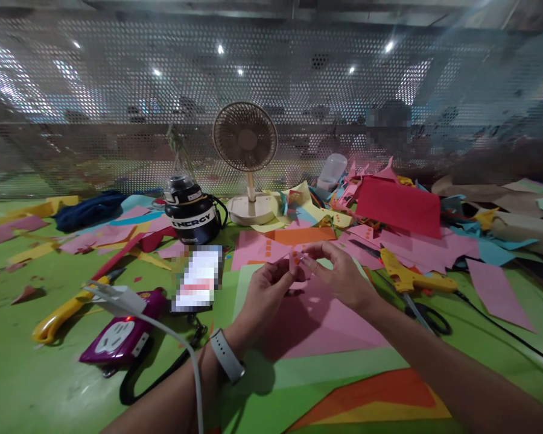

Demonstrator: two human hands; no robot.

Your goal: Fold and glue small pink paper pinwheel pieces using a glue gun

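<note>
A small pink paper piece with orange dots (295, 259) is held up between both hands over the work area. My left hand (269, 292) pinches it from the left, fingers closed. From the right, my right hand (337, 274) meets it with thumb and forefinger pressed together at its edge. Beneath the hands lies a large pink sheet (326, 328) on a pale green sheet (344, 363). Just behind the hands, more pink paper with orange squares (250, 246) lies flat.
Paper scraps surround a fan (251, 208) and black bottle (192, 217). At left are a phone (199, 280), purple power strip (117, 337) and yellow-handled cutter (67, 310). A yellow glue gun (409, 278) and scissors (428, 316) lie right. A white cable crosses my left forearm.
</note>
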